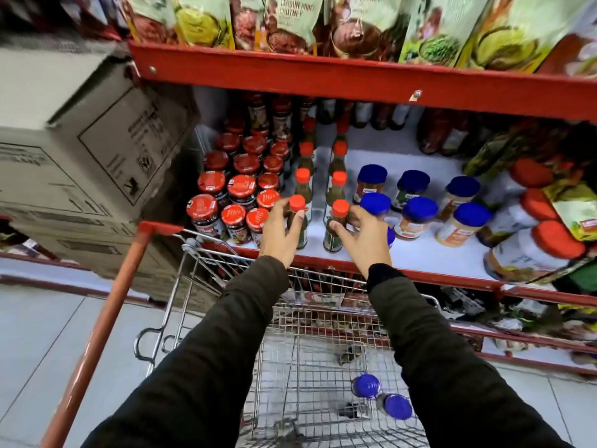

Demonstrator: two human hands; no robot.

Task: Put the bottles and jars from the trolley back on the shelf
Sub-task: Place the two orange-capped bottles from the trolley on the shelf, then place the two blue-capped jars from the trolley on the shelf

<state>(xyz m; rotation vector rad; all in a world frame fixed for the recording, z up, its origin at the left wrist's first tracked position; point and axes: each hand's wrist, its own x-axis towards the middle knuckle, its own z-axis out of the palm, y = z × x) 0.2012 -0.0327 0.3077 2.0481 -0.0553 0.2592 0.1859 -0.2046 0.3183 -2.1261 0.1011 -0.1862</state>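
Observation:
My left hand (pixel 280 233) grips a dark green sauce bottle with an orange cap (pixel 297 203) standing at the front of the white shelf (pixel 420 250). My right hand (pixel 363 239) grips a second orange-capped bottle (pixel 340 210) just to its right. Behind each bottle runs a row of the same bottles. Two blue-lidded jars (pixel 366 385) (pixel 398 406) lie in the wire trolley (pixel 226 250) below my arms.
Red-lidded jars (pixel 240 189) crowd the shelf's left side and blue-lidded jars (pixel 420 210) stand to the right. Larger orange-lidded jars (pixel 557 239) lean at far right. A stack of cardboard boxes (pixel 80 156) stands left. A red shelf edge (pixel 355 79) with pouches hangs overhead.

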